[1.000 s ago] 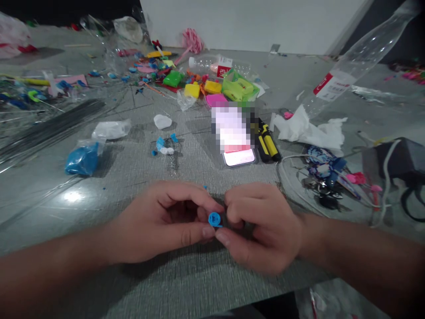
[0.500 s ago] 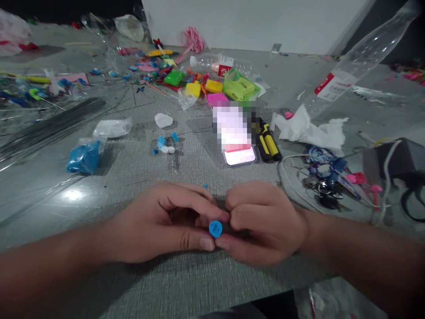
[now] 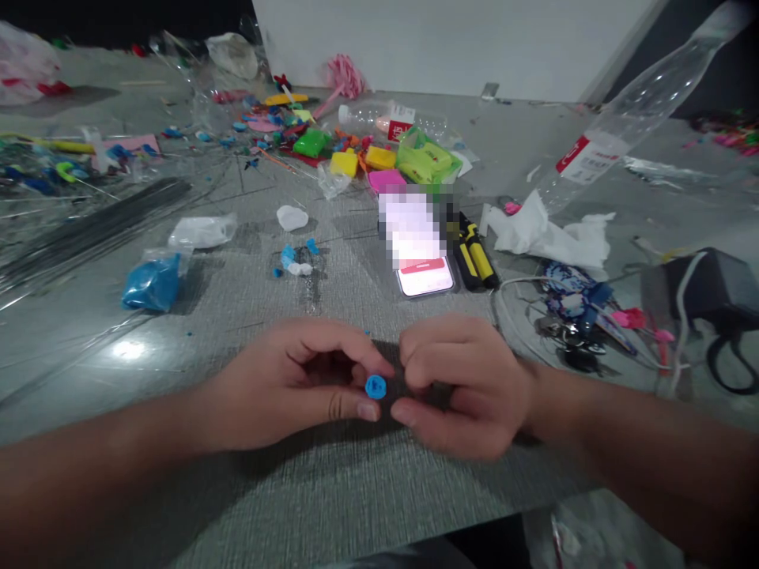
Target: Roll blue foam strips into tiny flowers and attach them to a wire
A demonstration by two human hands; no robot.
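Observation:
Between the thumb and index finger of my left hand (image 3: 302, 379) is a small round piece of blue modelling clay (image 3: 375, 386), its rough, pitted end facing me. Just to the right, my right hand (image 3: 466, 383) has curled fingers, with the thumb apart from them. Nothing shows in that gap, and the hand does not touch the clay. Beyond my hands lie blue and white clay bits (image 3: 296, 265) and a white clay lump (image 3: 292, 217). A bag of blue clay (image 3: 150, 283) sits at the left, near a clear packet of white material (image 3: 202, 231).
A lit phone (image 3: 424, 276) lies beyond my right hand, beside yellow-and-black tools (image 3: 476, 257). Crumpled tissue (image 3: 551, 233), a standing clear bottle (image 3: 598, 154) and a cable (image 3: 504, 324) are at the right. Thin dark wires (image 3: 112, 225) spread leftward; coloured clay packs (image 3: 383, 156) lie at the back.
My right hand has come away from the blue clay piece, and its thumb and fingers have parted. My left hand keeps the piece, now slightly higher and further left.

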